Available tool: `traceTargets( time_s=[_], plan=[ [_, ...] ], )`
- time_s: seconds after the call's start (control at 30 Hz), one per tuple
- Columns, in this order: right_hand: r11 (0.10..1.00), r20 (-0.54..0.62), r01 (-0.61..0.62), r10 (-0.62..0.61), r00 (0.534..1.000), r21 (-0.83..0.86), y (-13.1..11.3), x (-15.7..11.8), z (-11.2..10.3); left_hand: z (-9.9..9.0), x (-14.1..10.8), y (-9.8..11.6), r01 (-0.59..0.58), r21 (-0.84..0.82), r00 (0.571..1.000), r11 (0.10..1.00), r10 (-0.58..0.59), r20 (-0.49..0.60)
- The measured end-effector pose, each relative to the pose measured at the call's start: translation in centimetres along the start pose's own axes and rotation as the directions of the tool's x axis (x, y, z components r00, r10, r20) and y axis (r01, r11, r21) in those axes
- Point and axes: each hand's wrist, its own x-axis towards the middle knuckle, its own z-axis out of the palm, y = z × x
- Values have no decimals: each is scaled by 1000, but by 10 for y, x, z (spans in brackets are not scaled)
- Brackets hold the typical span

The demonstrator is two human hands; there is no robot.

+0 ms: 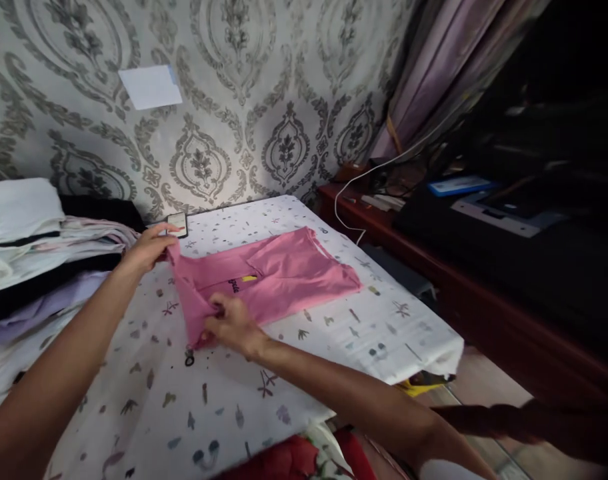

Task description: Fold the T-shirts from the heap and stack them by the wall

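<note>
In the head view, a pink garment is laid across a counter covered in white cloth printed with small motifs. Its left end is gripped by both hands. The far corner of that end is pinched in the fingers of the left hand, and the near part is held bunched in the curled fingers of the right hand. Cloth is raised a little between them, while the rest of the garment is spread flat toward the right. Dark lettering and a yellow patch are shown near its middle. A phone is seen just beyond the left fingertips; whether it is touched cannot be told. To the left, a pile of clothes is stacked. A white sheet of paper is fixed to the patterned wall. At the right, a white cable is draped over dark red furniture, where a blue item is placed.
</note>
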Motion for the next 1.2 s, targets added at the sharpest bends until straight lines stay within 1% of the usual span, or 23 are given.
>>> traceTargets(
  time_s=[0.07, 0.1, 0.17, 0.23, 0.27, 0.33, 0.37, 0.43, 0.53, 0.6, 0.63, 0.7, 0.77, 0.83, 0.93, 1.03, 1.13, 1.17, 1.2],
  plan=[
    [981, -55, -64, 75, 996, 184, 5, -13, -26, 31, 7, 18, 47, -153, 994, 987, -30, 109],
    [968, -86, -82, 105, 991, 236, 8, -20, -39, 48, 11, 23, 90, -212, 985, 973, -56, 164],
    [944, -139, -130, 179, 974, 302, 13, -32, -59, 85, 17, 28, 172, -257, 964, 951, -109, 244],
    [912, -154, -216, 283, 947, 348, 17, -40, -74, 118, 22, 24, 239, -244, 939, 940, -160, 304],
    [894, -145, -256, 327, 934, 368, 19, -43, -80, 132, 23, 21, 259, -230, 929, 938, -176, 326],
    [865, -111, -298, 369, 923, 404, 23, -45, -86, 150, 24, 13, 275, -209, 915, 938, -188, 358],
    [856, -94, -298, 368, 925, 422, 24, -45, -88, 155, 25, 10, 277, -204, 910, 939, -189, 370],
    [845, -73, -294, 362, 929, 446, 24, -44, -90, 156, 26, 7, 275, -195, 900, 941, -181, 396],
    [840, -54, -312, 373, 926, 444, 21, -42, -90, 146, 27, 6, 270, -171, 872, 947, -165, 461],
    [843, -50, -317, 374, 926, 435, 20, -41, -90, 140, 28, 6, 233, -121, 859, 965, -146, 491],
    [846, -50, -317, 372, 927, 428, 20, -41, -90, 138, 29, 6, 207, -91, 861, 974, -137, 490],
    [862, -57, -297, 350, 935, 411, 20, -41, -90, 138, 33, 5, 157, -40, 884, 987, -122, 451],
    [883, -85, -254, 310, 947, 394, 22, -43, -92, 142, 37, 4, 133, -28, 915, 991, -112, 387],
    [903, -126, -212, 276, 953, 375, 25, -44, -95, 149, 39, 4, 116, -39, 936, 992, -96, 339],
    [913, -181, -217, 292, 939, 347, 30, -44, -102, 159, 38, 4, 109, -57, 947, 992, -86, 309],
    [913, -189, -240, 313, 931, 330, 34, -42, -107, 167, 33, 5, 112, -70, 952, 991, -87, 295],
    [918, -186, -259, 322, 928, 299, 35, -41, -108, 162, 23, 7, 120, -100, 956, 988, -88, 280],
    [921, -192, -261, 323, 927, 287, 35, -41, -108, 156, 17, 8, 115, -108, 959, 988, -82, 272],
    [925, -197, -264, 323, 926, 274, 35, -42, -109, 149, 9, 8, 75, -101, 965, 992, -47, 259]
  ],
)
